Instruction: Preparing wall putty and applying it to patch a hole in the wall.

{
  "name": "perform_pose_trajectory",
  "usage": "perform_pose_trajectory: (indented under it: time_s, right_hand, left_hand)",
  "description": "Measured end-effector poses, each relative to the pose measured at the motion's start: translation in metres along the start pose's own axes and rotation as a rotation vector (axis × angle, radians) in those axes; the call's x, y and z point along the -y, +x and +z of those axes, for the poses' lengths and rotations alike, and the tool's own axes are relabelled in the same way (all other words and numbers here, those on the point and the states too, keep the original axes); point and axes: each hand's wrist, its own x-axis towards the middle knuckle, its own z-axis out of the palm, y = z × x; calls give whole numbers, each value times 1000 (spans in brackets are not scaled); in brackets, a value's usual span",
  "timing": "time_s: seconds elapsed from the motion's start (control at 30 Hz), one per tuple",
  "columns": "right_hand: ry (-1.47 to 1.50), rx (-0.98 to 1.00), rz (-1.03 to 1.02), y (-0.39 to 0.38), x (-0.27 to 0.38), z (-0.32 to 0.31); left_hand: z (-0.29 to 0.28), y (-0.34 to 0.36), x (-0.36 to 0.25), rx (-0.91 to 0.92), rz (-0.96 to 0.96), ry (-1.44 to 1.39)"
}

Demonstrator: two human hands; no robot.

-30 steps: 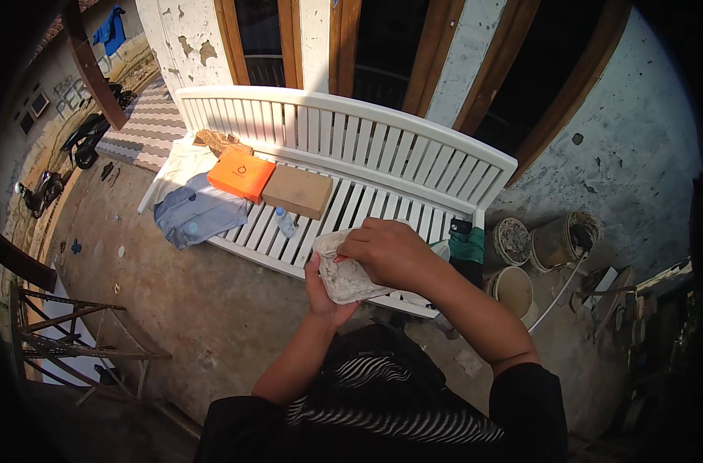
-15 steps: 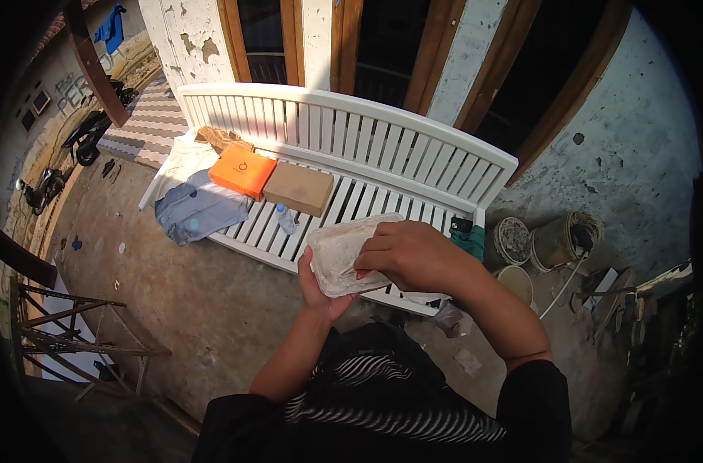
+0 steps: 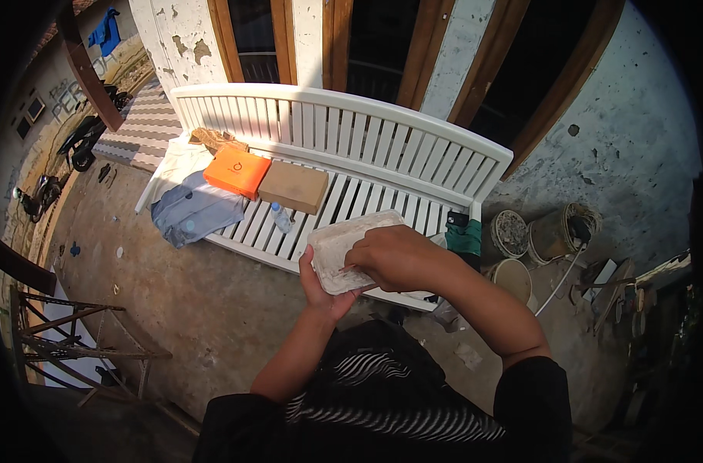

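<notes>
Tray, dirty white, is held tight by the left hand; the right hand bends over it, gripping what, I can't tell.

And here's the white slatted table: orange box beside brown box, bottle just in front, grey cloth spilling over the edge, green cloth right!

Head view, fisheye: is looking down over shirt at six o'clock, facing bench at twelve; left hand and right hand are showing near.
</notes>
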Motion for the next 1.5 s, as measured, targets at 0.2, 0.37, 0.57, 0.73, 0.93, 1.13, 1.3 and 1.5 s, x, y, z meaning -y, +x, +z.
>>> perform_pose_trajectory:
  time_s: [0.2, 0.37, 0.57, 0.73, 0.93, 1.13, 1.3, 1.5]
  right_hand:
    - [44, -107, 17, 5, -11, 17]
    - [25, -190, -25, 12, -11, 4]
    - [-59, -238, -24, 3, -6, -10]
    - [47, -224, 8, -6, -3, -20]
    - [137, -79, 36, -1, -4, -3]
    - [101, -174, 48, 11, -14, 12]
    - [148, -255, 50, 25, -21, -5]
    - [267, -95, 75, 32, -30, -45]
  left_hand:
    - [-15, 4, 0, 26, 66, 5]
    - [-9, 6, -11, -4, 107, 21]
    - [-8, 5, -8, 48, 85, 3]
    - [-5, 6, -8, 31, 69, -4]
    - [0, 6, -8, -2, 21, 11]
    - [-11, 14, -3, 51, 35, -2]
    - [-6, 17, -4, 43, 66, -12]
    - [-2, 15, -10, 110, 20, -13]
